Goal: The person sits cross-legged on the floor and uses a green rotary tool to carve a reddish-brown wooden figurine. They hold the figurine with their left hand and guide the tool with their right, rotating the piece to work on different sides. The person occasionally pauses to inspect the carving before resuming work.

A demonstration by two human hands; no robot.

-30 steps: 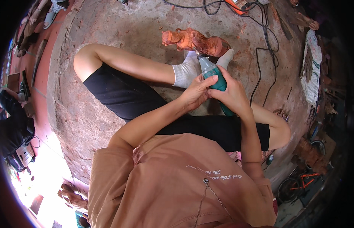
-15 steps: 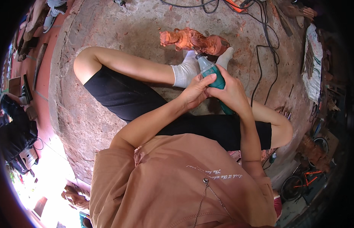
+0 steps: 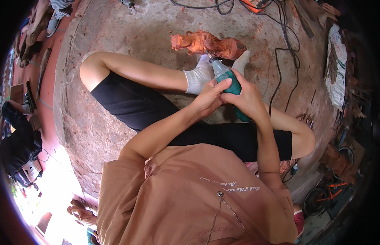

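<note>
Both hands are closed around a green and grey die grinder (image 3: 229, 78). My left hand (image 3: 212, 96) wraps its left side, thumb laid across the body. From the right, my right hand (image 3: 246, 96) grips the casing, its thumb close to the left one. The tool's grey nose points away from me at a reddish carved wood figure (image 3: 210, 44), which lies on its side on the floor against my socked feet. The tip meets or nearly meets the figure's near edge; exact contact is too small to tell.
Black cables (image 3: 286, 41) run over the stone floor (image 3: 128, 28) at the far right, near an orange object (image 3: 254, 5). Another small tool (image 3: 128, 3) lies at the far edge. A white sack (image 3: 335, 69) stands right; a bicycle (image 3: 328, 196) is lower right. Wood pieces (image 3: 43, 71) lie left.
The view has shifted very slightly. My hands, the die grinder and the carved figure keep nearly the same places.
</note>
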